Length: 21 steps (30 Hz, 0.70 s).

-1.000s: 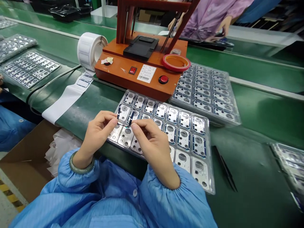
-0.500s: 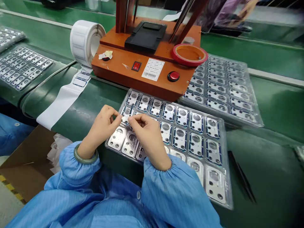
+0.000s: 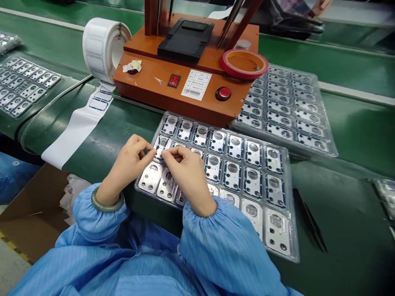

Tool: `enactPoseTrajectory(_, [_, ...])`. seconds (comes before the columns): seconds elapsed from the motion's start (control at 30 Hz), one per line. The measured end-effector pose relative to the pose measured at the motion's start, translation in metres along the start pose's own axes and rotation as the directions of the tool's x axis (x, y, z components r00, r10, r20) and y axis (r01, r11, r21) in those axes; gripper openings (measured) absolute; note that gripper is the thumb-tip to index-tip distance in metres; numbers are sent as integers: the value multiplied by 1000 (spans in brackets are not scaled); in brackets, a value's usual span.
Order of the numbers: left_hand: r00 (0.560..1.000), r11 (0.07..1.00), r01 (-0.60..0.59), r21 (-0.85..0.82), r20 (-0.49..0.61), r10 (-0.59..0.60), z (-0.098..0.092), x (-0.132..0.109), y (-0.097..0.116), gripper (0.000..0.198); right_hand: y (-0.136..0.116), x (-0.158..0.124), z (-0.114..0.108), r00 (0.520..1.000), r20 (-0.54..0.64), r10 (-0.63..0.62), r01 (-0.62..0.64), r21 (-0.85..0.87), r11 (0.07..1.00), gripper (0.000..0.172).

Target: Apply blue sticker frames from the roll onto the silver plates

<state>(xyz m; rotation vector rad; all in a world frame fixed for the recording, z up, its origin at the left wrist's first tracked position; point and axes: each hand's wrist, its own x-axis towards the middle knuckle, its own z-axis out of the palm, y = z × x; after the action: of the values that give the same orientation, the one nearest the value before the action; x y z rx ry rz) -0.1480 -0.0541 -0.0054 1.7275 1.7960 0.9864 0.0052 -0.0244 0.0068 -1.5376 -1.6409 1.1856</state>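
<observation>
Though partly hidden, the film frame [image 3: 160,143] looks light and flimsy, best held by its edges. Both the left hand [image 3: 129,166] and right hand [image 3: 184,174] seem to pinch it, just above the tray [image 3: 288,205].

Green rubber conveyor belt [image 3: 342,197] carrying everything | clear plastic tray [image 3: 291,205] at front edge, centre | orange metal press [image 3: 185,88] directly behind | second clear plastic tray [image 3: 328,142] behind right | white paper label roll [image 3: 103,45] left of press | black steel tweezers [image 3: 309,220] right of front tray
</observation>
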Motion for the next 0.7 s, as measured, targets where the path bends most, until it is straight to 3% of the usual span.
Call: enactPoseTrajectory(0.7, [999, 998, -53, 40, 1, 53, 0, 0, -1, 9, -2, -1, 1, 1000, -17, 6, -6, -5, 1000, 19])
